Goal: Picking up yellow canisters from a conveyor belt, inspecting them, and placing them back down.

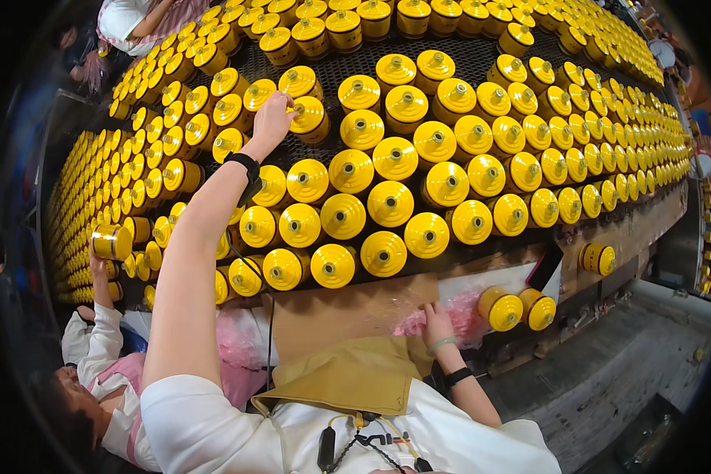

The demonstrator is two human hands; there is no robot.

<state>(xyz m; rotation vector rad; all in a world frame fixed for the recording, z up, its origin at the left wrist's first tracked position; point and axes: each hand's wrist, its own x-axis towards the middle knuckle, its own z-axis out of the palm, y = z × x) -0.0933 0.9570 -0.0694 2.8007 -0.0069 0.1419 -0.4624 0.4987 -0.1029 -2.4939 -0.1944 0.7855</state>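
Rows of yellow gas canisters [391, 203], each with a small metal valve on its domed top, cover a dark mesh surface. My left hand [273, 122] reaches far over them, fingers pinched at the valve of one yellow gas canister [312, 120]. Whether a small part is between those fingertips is hidden. Close to my body, my right hand [437, 325] is closed on crumpled pink plastic film [412, 322]. That film lies partly on a brown cardboard sheet [312, 312].
Two canisters [500, 309] stand right of my right hand, near a dark phone-like slab [543, 268]; another canister [597, 259] lies farther right. A black cable [270, 332] crosses the cardboard. At left, a co-worker's hand [98, 265] holds up a canister [111, 242].
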